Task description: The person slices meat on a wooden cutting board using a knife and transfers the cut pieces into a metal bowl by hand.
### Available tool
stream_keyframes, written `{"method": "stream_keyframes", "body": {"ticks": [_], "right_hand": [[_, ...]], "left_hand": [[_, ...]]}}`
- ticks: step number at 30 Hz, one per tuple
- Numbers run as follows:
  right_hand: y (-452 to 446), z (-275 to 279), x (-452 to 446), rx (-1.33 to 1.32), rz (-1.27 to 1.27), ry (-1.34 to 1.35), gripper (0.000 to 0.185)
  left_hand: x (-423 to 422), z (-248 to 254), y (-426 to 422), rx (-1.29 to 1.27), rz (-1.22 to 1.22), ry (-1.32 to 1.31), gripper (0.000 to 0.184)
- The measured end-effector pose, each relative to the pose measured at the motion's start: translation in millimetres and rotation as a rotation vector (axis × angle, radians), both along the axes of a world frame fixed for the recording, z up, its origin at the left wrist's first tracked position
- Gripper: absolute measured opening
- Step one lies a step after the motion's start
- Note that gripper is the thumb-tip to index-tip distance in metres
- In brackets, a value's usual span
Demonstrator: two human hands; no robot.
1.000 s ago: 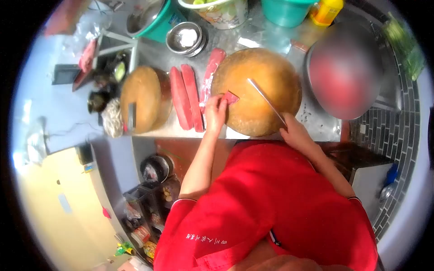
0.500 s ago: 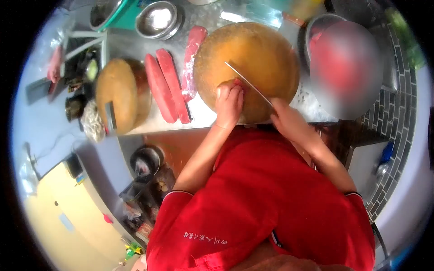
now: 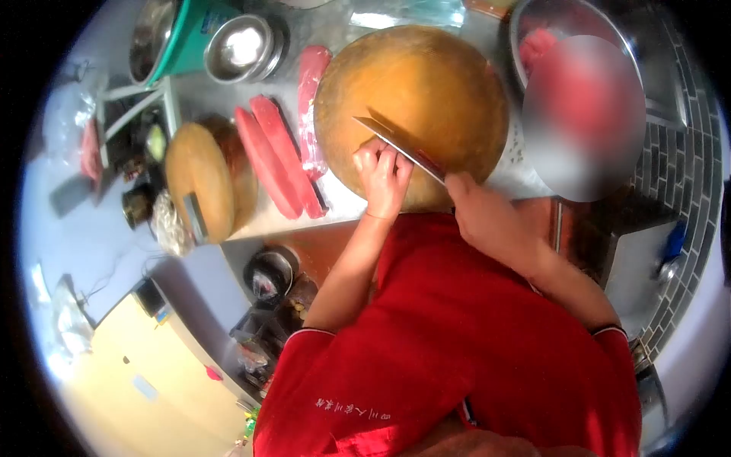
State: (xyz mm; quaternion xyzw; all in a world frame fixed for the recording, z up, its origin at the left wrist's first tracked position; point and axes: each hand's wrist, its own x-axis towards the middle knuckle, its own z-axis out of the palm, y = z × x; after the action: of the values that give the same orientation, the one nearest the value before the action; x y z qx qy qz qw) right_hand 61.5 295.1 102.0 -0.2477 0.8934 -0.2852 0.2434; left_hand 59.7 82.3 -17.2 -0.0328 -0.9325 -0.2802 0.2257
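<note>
My left hand (image 3: 383, 181) rests on the round wooden chopping board (image 3: 457, 84), its fingers curled over a small piece of red meat that showed at the fingertips a moment ago and is now hidden. My right hand (image 3: 491, 221) is closed round the handle of a kitchen knife (image 3: 396, 148) at the board's near right edge. The blade slants up and left across the board, right beside the left knuckles, with a dark red smear near its handle end. Two long strips of red meat (image 3: 263, 164) lie left of the board. Closer to it is a paler, wrapped-looking strip (image 3: 312, 114).
A second round wooden block (image 3: 199, 171) stands on the left, with a dark blade-like piece against it. Metal bowls (image 3: 240, 49) sit at the back left. A large metal bowl with red meat (image 3: 539, 47) stands at the right, partly blurred out. The counter edge runs before me.
The knife has tilted, showing more of its flat side, and its blade has come closer over the left fingers. The red meat at the fingertips is now hidden. The whole view has shifted slightly.
</note>
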Motion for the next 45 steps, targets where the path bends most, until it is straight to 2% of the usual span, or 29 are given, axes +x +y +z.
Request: {"method": "stream_keyframes", "body": {"ticks": [4,9,15,18,21,26,31,34,37,40,43,45], "right_hand": [[9.8,27.7,8.1,0.032,0.032,-0.049,0.034],[24.9,28.9,16.4,0.024,0.029,-0.105,0.033],[27.3,28.0,6.2,0.052,0.034,-0.205,0.028],[26.2,31.5,1.7,0.070,0.031,-0.220,0.025],[22.2,34.1,-7.3,0.058,0.025,-0.249,0.023],[-21.1,-13.4,-35.1,-0.044,0.027,-0.201,0.021],[-26.8,-21.3,-37.0,-0.012,0.014,-0.205,0.019],[-1.9,-4.3,-21.1,-0.018,-0.044,-0.250,0.021],[21.4,0.1,-14.4,0.106,-0.020,-0.299,0.023],[20.8,9.1,-8.0,0.078,-0.049,-0.214,0.025],[12.4,30.4,-5.6,0.135,0.087,-0.135,0.027],[14.7,30.8,-2.3,0.119,0.070,-0.175,0.026]], "left_hand": [[1.0,-3.8,-3.9,-0.039,-0.045,-0.074,0.032],[-1.6,-5.7,-7.9,-0.066,-0.107,-0.079,0.028],[1.4,-8.8,-8.0,-0.010,-0.061,-0.106,0.026],[-0.2,-9.9,-9.6,-0.067,-0.079,-0.068,0.030],[-4.2,-8.4,-6.9,-0.019,-0.051,-0.011,0.030],[-0.9,-20.2,-8.0,0.004,-0.009,0.022,0.028],[-3.0,-14.2,-3.4,0.042,-0.017,0.014,0.026],[-1.1,-10.3,-6.0,0.052,-0.024,0.005,0.025],[-2.7,-5.0,-4.0,0.084,-0.023,-0.011,0.024],[-4.6,-2.1,-3.3,0.099,-0.008,0.005,0.022],[0.1,-3.9,-6.3,0.097,0.007,-0.076,0.024],[0.3,-4.6,-7.7,0.110,0.000,-0.073,0.026]]}}
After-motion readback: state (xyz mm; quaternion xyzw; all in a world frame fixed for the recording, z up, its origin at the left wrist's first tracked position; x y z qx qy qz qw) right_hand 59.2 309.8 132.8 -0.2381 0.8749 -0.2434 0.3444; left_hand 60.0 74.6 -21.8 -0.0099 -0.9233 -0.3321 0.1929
